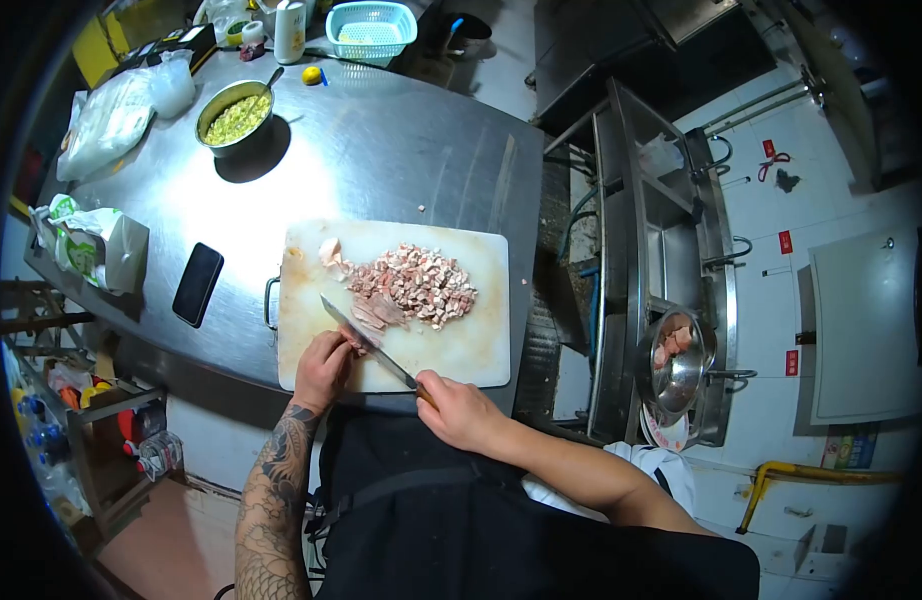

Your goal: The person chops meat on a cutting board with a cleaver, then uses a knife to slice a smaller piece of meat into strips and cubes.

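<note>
My right hand (461, 408) is closed round the handle of a kitchen knife (381, 355), whose blade points up and left across a white cutting board (401, 235). My left hand (325, 366) is closed on a piece of raw meat (355, 338) at the board's lower left, close beside the blade. Just above the knife lie a few meat slices (378, 309). Beyond them spreads a heap of diced meat (421, 283), with a small pale scrap (329, 251) at its upper left.
The board lies on a steel table (451, 150). A phone (198, 285) and plastic bags (111, 125) are at left. Farther back stand a bowl of chopped greenish food (235, 118) and a blue basket (371, 30). At right, a metal bowl with meat (678, 360) sits by the sinks (673, 262).
</note>
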Demonstrator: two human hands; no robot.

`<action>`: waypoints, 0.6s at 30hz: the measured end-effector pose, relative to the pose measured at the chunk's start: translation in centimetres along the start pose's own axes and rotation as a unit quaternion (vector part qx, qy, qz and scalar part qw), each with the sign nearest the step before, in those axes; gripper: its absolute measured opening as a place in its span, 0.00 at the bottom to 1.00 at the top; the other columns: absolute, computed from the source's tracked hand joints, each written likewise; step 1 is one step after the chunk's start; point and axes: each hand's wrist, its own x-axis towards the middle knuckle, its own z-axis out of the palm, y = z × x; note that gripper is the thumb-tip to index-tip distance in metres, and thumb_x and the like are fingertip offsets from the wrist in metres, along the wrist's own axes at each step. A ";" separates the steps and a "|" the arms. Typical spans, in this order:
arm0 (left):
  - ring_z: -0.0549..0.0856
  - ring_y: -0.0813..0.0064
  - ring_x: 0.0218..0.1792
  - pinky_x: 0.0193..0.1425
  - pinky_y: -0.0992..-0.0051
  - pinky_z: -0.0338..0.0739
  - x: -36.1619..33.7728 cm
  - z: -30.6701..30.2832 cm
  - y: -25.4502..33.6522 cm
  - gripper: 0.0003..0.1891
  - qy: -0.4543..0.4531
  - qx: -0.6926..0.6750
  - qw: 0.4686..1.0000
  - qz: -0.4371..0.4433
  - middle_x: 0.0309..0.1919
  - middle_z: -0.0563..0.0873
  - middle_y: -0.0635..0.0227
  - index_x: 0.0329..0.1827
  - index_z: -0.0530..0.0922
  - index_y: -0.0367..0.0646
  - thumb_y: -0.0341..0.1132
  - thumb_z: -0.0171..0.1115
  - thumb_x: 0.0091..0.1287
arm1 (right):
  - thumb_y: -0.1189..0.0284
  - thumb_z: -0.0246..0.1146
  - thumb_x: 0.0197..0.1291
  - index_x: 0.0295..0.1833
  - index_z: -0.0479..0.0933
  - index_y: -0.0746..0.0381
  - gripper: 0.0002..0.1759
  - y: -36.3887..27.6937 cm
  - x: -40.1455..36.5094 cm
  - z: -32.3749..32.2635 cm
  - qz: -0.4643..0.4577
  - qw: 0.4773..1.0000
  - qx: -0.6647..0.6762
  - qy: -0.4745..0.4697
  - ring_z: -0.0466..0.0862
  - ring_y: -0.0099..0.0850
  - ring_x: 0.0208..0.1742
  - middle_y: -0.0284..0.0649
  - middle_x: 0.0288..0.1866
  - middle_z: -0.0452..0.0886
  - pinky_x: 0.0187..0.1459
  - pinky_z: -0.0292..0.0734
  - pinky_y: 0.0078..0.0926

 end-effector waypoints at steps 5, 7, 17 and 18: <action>0.85 0.51 0.51 0.55 0.58 0.83 0.2 -0.1 0.0 0.16 -0.005 0.006 1.000 0.006 0.51 0.85 0.55 0.49 0.83 0.36 0.24 0.72 0.56 | 0.69 0.59 0.74 0.53 0.67 0.64 0.12 -0.6 -0.4 0.1 0.004 1.000 -0.018 -0.026 0.85 0.64 0.43 0.59 0.42 0.84 0.46 0.80 0.60; 0.85 0.50 0.51 0.55 0.58 0.83 0.3 -0.1 0.0 0.17 -0.002 0.011 1.000 0.006 0.51 0.85 0.55 0.49 0.83 0.36 0.24 0.72 0.56 | 0.66 0.60 0.76 0.54 0.67 0.62 0.13 -0.5 -0.3 0.2 0.005 0.999 -0.039 -0.026 0.86 0.63 0.42 0.57 0.41 0.85 0.44 0.80 0.58; 0.85 0.49 0.50 0.55 0.58 0.83 -0.3 0.7 -0.5 0.15 0.012 -0.030 0.999 -0.027 0.50 0.84 0.53 0.46 0.81 0.37 0.24 0.72 0.55 | 0.64 0.59 0.78 0.51 0.65 0.64 0.14 -2.1 0.3 -0.7 0.034 0.987 -0.131 -0.087 0.86 0.63 0.37 0.58 0.35 0.85 0.40 0.81 0.61; 0.85 0.49 0.50 0.55 0.58 0.82 -0.3 0.7 -0.5 0.15 0.014 -0.041 0.999 -0.032 0.50 0.84 0.53 0.46 0.82 0.37 0.24 0.71 0.55 | 0.64 0.58 0.78 0.51 0.65 0.64 0.14 -2.3 0.6 -0.8 0.034 0.988 -0.118 -0.090 0.86 0.64 0.37 0.58 0.34 0.85 0.40 0.81 0.61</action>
